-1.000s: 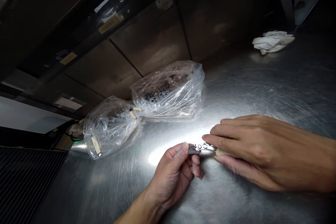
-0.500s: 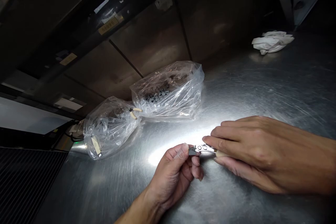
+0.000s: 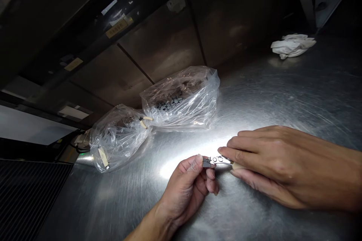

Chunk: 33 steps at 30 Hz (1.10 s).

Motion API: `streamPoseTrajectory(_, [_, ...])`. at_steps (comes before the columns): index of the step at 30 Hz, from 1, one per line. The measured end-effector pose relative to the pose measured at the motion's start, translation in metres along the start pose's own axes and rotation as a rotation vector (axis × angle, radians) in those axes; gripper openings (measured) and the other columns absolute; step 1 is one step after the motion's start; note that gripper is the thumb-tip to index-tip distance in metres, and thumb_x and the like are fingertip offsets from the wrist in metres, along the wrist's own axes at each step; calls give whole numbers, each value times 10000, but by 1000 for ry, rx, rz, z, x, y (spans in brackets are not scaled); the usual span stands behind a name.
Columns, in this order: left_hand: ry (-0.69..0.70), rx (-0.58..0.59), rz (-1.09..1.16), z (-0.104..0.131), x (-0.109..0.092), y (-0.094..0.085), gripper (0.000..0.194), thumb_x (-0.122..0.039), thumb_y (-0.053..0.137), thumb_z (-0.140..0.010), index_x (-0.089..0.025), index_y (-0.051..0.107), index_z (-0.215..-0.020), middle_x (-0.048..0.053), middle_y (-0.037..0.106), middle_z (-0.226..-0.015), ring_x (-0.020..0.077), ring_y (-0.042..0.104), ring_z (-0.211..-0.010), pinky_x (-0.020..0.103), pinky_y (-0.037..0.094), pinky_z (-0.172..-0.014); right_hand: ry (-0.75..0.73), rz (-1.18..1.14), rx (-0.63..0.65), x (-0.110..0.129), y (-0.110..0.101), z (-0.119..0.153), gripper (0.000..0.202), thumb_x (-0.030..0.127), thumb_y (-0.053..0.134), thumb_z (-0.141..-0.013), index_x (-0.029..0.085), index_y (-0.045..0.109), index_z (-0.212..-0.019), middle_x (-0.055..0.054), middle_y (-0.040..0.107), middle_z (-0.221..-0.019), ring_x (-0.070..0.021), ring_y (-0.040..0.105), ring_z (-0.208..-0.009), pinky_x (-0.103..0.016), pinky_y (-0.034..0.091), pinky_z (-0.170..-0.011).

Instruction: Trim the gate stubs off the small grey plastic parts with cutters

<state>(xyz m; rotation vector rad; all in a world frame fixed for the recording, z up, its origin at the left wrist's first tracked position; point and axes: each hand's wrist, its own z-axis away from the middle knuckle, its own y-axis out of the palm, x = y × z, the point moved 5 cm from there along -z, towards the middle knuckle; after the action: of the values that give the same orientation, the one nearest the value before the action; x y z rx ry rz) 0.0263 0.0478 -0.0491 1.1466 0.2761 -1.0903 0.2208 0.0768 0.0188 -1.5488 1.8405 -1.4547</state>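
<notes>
My left hand [image 3: 188,186] pinches a small dark grey part [image 3: 207,162] between thumb and forefinger, above the metal worktop. My right hand [image 3: 271,162] is closed around a slim tool [image 3: 222,160] with a shiny metal head marked by two round shapes and a bit of cream handle showing. The tool's tip meets the grey part's right end. Most of its handle is hidden inside my right hand, so its exact kind is unclear.
Two clear plastic bags [image 3: 183,111] [image 3: 121,139] lie behind my hands; the right one holds several small dark pieces [image 3: 169,103]. Cream-handled pliers [image 3: 146,121] and a cream-coloured tool [image 3: 103,157] lie at the left bag. A white cloth [image 3: 293,46] sits at the back right.
Almost nothing differs. The grey part in my left hand looks slightly turned, and both hands keep nearly the same place.
</notes>
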Motion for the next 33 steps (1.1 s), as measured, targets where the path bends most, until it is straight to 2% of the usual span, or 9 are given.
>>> streamPoseTrajectory(4, [2,9,8,0,0,0,358,-431,948,-881,-109,803,-826,21,672,-703,95,596,-571,251,526,-647,12,0,4,0,2,1,241,230,503,-1127,153,711,-1219,-38,673,-923,-184,623,-753,-351,433,-682])
streamPoseTrajectory(10, [2,14,0,1,1,1,369,-433,948,-881,-110,785,-808,21,671,-696,97,592,-570,250,522,-647,-1,-6,0,1,1,1,226,227,489,-1131,169,679,-1023,-45,678,-922,-178,625,-755,-345,425,-680])
streamPoseTrajectory(16, [-2,12,-9,0,1,0,393,-457,949,-875,-115,762,-818,12,657,-694,94,559,-564,255,492,-639,-4,-27,11,0,1,0,249,224,512,-1117,161,718,-1243,-31,671,-902,-182,621,-730,-346,446,-670])
streamPoseTrajectory(33, [-8,21,9,-1,0,0,386,-455,947,-880,-109,781,-838,20,677,-699,98,589,-571,254,493,-647,24,-58,52,-2,2,1,219,218,529,-1108,172,713,-1216,-16,649,-911,-171,615,-720,-348,449,-670])
